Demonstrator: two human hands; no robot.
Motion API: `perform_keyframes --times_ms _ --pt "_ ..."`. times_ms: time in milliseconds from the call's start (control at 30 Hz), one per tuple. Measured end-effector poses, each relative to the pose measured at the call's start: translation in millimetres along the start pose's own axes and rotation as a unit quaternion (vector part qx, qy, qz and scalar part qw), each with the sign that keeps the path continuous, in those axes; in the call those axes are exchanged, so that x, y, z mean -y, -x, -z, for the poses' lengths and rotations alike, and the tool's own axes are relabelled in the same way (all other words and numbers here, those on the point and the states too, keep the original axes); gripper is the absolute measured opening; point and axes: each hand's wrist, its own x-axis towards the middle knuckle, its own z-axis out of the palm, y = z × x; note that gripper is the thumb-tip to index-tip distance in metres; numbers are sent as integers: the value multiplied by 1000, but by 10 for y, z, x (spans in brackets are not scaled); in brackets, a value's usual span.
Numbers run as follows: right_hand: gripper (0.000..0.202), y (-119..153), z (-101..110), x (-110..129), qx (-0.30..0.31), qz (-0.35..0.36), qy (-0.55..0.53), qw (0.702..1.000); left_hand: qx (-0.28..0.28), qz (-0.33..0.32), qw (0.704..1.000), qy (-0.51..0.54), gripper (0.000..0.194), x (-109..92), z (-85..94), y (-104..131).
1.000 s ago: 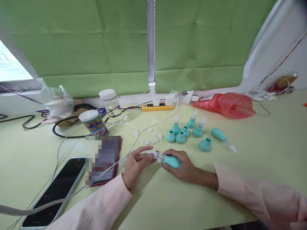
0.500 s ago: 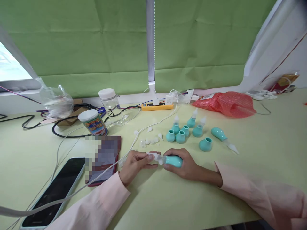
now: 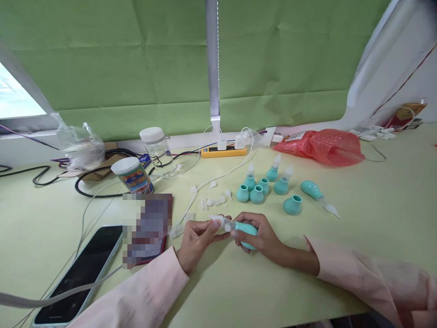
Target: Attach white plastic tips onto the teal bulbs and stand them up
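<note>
My left hand (image 3: 197,240) pinches a translucent white pointed nozzle tip (image 3: 216,219) between thumb and fingers. My right hand (image 3: 266,237) is wrapped round a teal squeeze bulb (image 3: 246,228), which lies on its side with its clear neck facing left. Tip and neck meet between the hands; whether they are joined, I cannot tell. Beyond my hands stand several teal bulbs, some with an open mouth (image 3: 256,195), others fitted with white tips, such as the tipped bulb (image 3: 282,186). One tipped long bulb (image 3: 311,189) lies at the right. Loose small clear parts (image 3: 210,201) are scattered ahead.
A dark phone (image 3: 82,273) and a red-edged phone (image 3: 155,228) lie at left, crossed by a white cable. Behind them stand a printed can (image 3: 134,176) and a clear jar (image 3: 160,155). A yellow power strip (image 3: 223,152) and red bubble wrap (image 3: 327,148) line the back.
The bulb's neck and the tip have come together, and my right fingers have shifted, with the thumb now lying over the bulb. My left hand has moved slightly right and down.
</note>
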Motion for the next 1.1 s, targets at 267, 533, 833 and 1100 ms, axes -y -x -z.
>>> perform_keyframes --times_ms 267,533,833,1100 --pt "27 -1 34 -53 31 3 29 999 -4 -4 998 -61 23 -62 -3 15" --pt "17 -111 107 82 36 215 267 939 4 -91 963 -255 28 -301 49 -16" --pt "8 -253 385 412 -100 268 514 809 -87 -238 607 -753 25 -303 209 -98" --pt "9 -288 526 486 -53 135 607 781 -15 -93 532 -842 21 -187 178 -74"
